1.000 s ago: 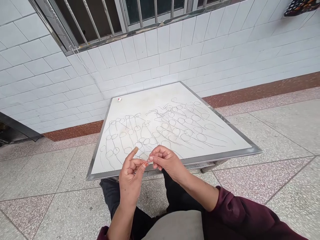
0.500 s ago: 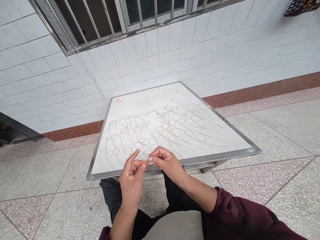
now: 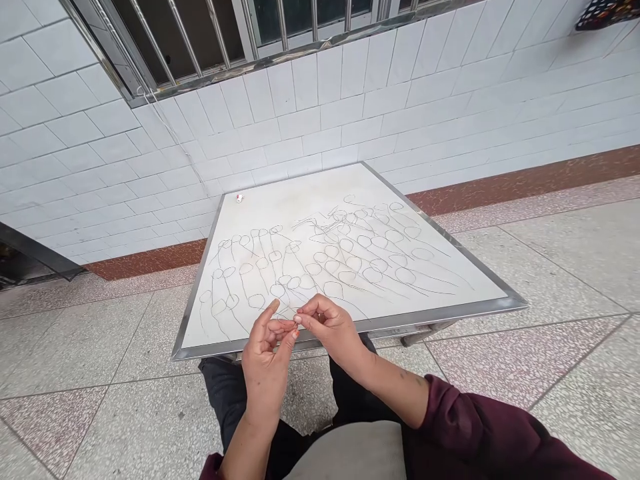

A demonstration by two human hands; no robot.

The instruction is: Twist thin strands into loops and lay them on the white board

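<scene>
Over the near edge of the table, my left hand [image 3: 267,357] and my right hand [image 3: 333,327] meet fingertip to fingertip. The left thumb and a finger pinch what looks like a thin wire, while its index finger points up and away. From the other side, my right thumb and index finger close on the same spot. Most of the wire is hidden by the fingers or too fine to make out. Beyond them, many thin dark wires with round loops [image 3: 347,275] lie spread in rows on the white tabletop [image 3: 300,180].
A tangled bunch of wires [image 3: 327,223] lies toward the table's back. One small white-and-red object [image 3: 239,199] sits in the far left corner. A metal rim [image 3: 450,313] edges the table, which stands close to a tiled wall [image 3: 300,120] beneath a barred window.
Both hands stay together at the same place. My left thumb has eased slightly down and apart from its fingers, and the fingertips have shifted a little. The wires on the table lie as before.
</scene>
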